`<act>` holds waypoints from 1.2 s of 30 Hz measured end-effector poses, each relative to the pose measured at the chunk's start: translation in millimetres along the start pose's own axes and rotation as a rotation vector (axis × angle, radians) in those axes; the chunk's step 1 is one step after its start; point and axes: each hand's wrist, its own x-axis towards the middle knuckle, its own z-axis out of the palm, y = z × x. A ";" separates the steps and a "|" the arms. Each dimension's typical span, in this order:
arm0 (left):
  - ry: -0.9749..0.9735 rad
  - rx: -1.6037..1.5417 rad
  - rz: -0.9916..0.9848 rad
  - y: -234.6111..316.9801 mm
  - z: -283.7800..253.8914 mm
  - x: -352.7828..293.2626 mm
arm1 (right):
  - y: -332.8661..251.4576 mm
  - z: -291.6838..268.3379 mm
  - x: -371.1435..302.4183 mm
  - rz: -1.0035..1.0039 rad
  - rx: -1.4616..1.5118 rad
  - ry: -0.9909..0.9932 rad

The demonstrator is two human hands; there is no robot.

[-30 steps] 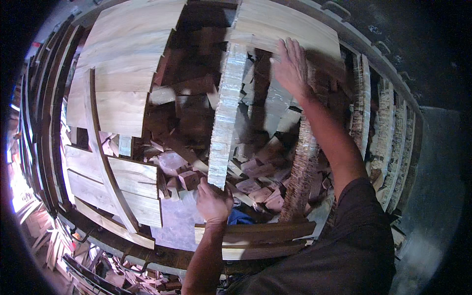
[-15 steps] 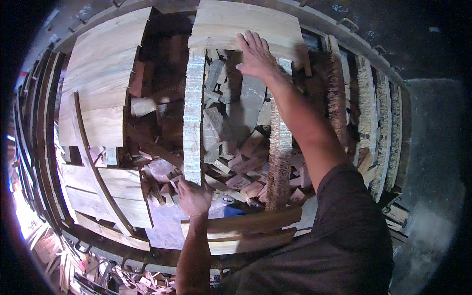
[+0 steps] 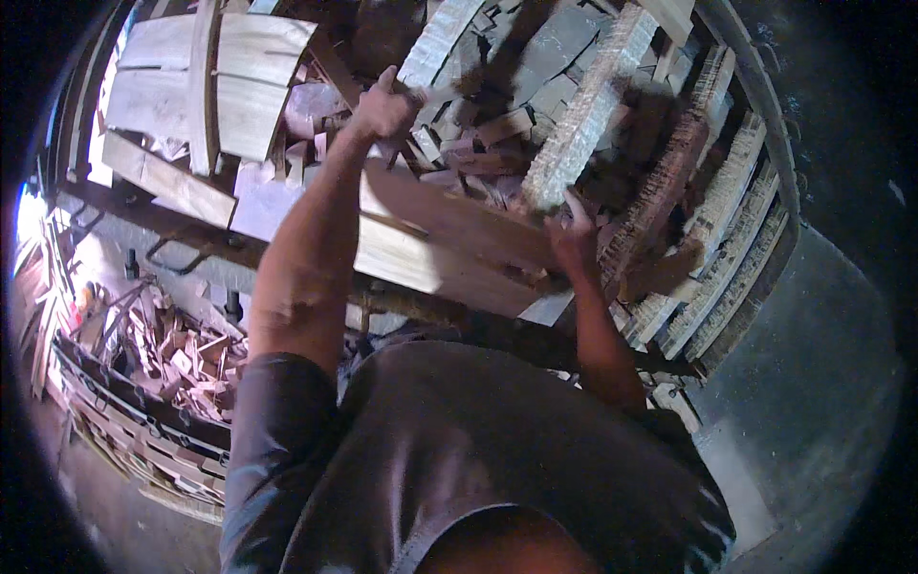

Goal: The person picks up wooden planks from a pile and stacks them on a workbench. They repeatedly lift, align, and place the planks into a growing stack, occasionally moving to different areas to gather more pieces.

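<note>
My left hand [image 3: 387, 110] is at the near end of a pale layered wooden beam [image 3: 438, 43], its index finger stretched out and thumb apart. At the near end of a second beam [image 3: 593, 110], rough and ridged along its side, is my right hand [image 3: 574, 237]. Its index finger points up beside that end, with the thumb held away. Whether either hand presses on the wood I cannot tell. Between my hands, a brown board [image 3: 459, 210] lies across the near side, with a paler board [image 3: 411, 256] beside it.
Wood offcuts [image 3: 502, 129] fill the space between the beams. Wide pale boards [image 3: 253, 77] lie at the left, with a narrow slat [image 3: 204, 86] across them. Several rough beams [image 3: 708, 206] stand at the right. A bin of scraps [image 3: 182, 359] is at lower left.
The view has shifted toward my body. My right hand has come back from the board across the beams' far ends to the right beam's near end. The left hand stays by the left beam's near end.
</note>
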 end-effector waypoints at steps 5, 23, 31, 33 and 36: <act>0.137 -0.782 -0.132 -1.1 -64.5 -77.9 | 20.2 1.2 -77.7 0.063 -0.001 0.103; 0.483 0.089 -0.036 -27.8 -23.6 -325.8 | -93.2 38.2 11.8 -0.177 -0.146 -0.404; 0.364 0.171 -0.146 -19.5 -30.8 -320.7 | -100.9 42.5 -26.3 -0.550 -0.430 -0.141; 0.361 0.141 -0.192 -24.9 -28.1 -321.4 | -108.4 31.2 -19.6 -0.326 -0.069 -0.272; 0.357 0.157 -0.212 -21.3 -28.7 -320.8 | -99.9 9.2 1.6 0.072 0.575 -0.573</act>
